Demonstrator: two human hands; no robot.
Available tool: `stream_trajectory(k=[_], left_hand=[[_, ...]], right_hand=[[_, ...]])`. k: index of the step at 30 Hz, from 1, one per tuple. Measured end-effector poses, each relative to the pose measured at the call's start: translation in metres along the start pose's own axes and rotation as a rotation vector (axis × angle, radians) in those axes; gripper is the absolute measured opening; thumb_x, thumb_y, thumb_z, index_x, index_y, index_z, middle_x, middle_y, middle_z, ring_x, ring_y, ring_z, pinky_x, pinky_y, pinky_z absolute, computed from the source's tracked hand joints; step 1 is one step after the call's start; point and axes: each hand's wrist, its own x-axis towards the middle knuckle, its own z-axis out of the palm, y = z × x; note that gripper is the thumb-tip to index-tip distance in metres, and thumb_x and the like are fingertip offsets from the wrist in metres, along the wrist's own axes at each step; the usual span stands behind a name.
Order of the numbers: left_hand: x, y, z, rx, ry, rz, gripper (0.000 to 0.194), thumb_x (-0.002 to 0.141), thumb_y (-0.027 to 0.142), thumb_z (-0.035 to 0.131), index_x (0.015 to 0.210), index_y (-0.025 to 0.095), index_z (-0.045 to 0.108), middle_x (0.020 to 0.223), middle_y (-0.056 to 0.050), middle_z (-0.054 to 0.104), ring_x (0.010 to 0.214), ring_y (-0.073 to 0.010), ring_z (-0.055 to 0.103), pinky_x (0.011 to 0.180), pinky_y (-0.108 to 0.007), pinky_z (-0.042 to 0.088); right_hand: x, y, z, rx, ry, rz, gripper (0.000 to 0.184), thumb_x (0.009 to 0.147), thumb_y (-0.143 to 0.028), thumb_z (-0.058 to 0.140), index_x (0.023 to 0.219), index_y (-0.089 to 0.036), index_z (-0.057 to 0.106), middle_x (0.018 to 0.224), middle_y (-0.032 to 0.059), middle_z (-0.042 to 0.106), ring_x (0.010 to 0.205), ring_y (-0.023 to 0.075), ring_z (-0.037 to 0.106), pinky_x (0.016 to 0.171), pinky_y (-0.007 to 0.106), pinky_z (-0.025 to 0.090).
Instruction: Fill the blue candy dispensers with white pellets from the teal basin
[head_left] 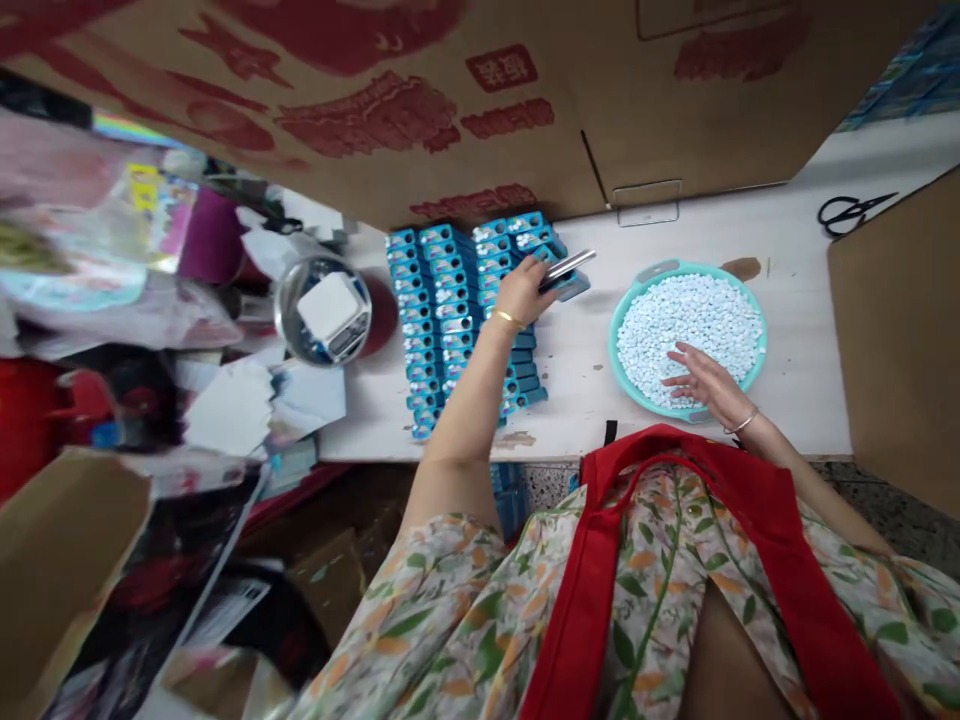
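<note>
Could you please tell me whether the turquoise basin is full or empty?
Not empty: small pale pieces hide the floor of the turquoise basin; their depth cannot be told.

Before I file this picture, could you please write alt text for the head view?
The left hand holds a shiny metal object near rows of small blue boxes, while the open right hand is over a turquoise basin of small white pieces on a white table.

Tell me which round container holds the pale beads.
The turquoise basin, with the right hand over it. It is full of pale beads; the silver pot, beyond the blue boxes on the left, has a white gadget at its top.
</note>
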Motion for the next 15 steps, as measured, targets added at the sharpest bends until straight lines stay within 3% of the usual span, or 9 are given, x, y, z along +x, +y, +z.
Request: stream_trajectory(k=[2,3,5,8,10,12,13,15], left_hand=[[-0.005,-0.012,-0.002,0.081,-0.102,-0.027,0.028,0.102,0.047,0.057,0.105,0.02,0.064,0.111,-0.01,0.069,0.105,-0.0256,0.066,0.09,-0.034,0.053],[-0.007,-0.019,-0.002,0.103,-0.16,0.027,0.03,0.105,0.047,0.049,0.108,0.021,0.063,0.112,-0.007,0.068,0.104,-0.0232,0.065,0.089,-0.032,0.052],[-0.007,-0.04,0.006,0.156,-0.15,0.036,0.033,0.105,0.048,0.038,0.107,0.023,0.06,0.109,-0.005,0.065,0.095,-0.0233,0.063,0.081,-0.031,0.049],[0.011,-0.073,0.033,0.147,-0.007,-0.052,0.04,0.098,0.059,0.032,0.107,0.031,0.06,0.109,-0.003,0.063,0.084,-0.0252,0.06,0.07,-0.031,0.044],[0.017,-0.078,0.047,0.068,0.116,-0.116,0.042,0.087,0.067,0.042,0.116,0.043,0.062,0.101,0.0,0.062,0.084,-0.0287,0.061,0.069,-0.034,0.046],[0.011,-0.067,0.052,-0.021,0.231,-0.126,0.051,0.08,0.067,0.049,0.128,0.055,0.06,0.092,0.002,0.061,0.089,-0.0331,0.063,0.072,-0.039,0.052],[0.005,-0.056,0.052,-0.057,0.275,-0.107,0.055,0.08,0.066,0.05,0.134,0.059,0.058,0.088,0.001,0.06,0.094,-0.0351,0.065,0.075,-0.042,0.055],[-0.007,-0.028,0.05,-0.107,0.323,-0.043,0.054,0.084,0.064,0.05,0.137,0.062,0.057,0.082,0.001,0.059,0.101,-0.0368,0.067,0.082,-0.046,0.061]], right_hand=[[-0.01,0.001,0.001,-0.091,-0.018,0.007,0.064,0.078,-0.057,0.094,0.13,-0.027,0.074,0.134,0.0084,0.078,0.088,0.0152,0.081,0.069,0.024,0.064],[-0.015,0.001,0.003,-0.134,-0.034,0.012,0.067,0.074,-0.059,0.096,0.129,-0.025,0.075,0.126,0.0076,0.08,0.086,0.0142,0.079,0.069,0.023,0.063],[-0.021,-0.009,0.003,-0.224,-0.096,0.009,0.071,0.068,-0.058,0.1,0.124,-0.022,0.077,0.115,0.006,0.082,0.081,0.0111,0.075,0.067,0.021,0.06],[-0.051,-0.054,-0.006,-0.334,-0.199,-0.114,0.064,0.068,-0.054,0.101,0.119,-0.02,0.08,0.106,0.0043,0.083,0.081,0.0093,0.073,0.073,0.022,0.061],[-0.1,-0.101,-0.014,-0.385,-0.192,-0.284,0.056,0.077,-0.053,0.096,0.121,-0.021,0.081,0.107,0.0049,0.084,0.09,0.0124,0.076,0.085,0.028,0.066],[-0.16,-0.158,-0.028,-0.448,-0.026,-0.507,0.048,0.086,-0.052,0.09,0.123,-0.021,0.082,0.105,0.0056,0.085,0.092,0.0157,0.079,0.088,0.034,0.067],[-0.188,-0.19,-0.041,-0.485,0.132,-0.646,0.042,0.091,-0.05,0.087,0.119,-0.02,0.083,0.098,0.0052,0.085,0.085,0.0156,0.079,0.084,0.035,0.067],[-0.227,-0.254,-0.081,-0.597,0.571,-0.887,0.028,0.094,-0.041,0.083,0.106,-0.015,0.083,0.081,0.0023,0.082,0.073,0.0129,0.076,0.074,0.031,0.061]])
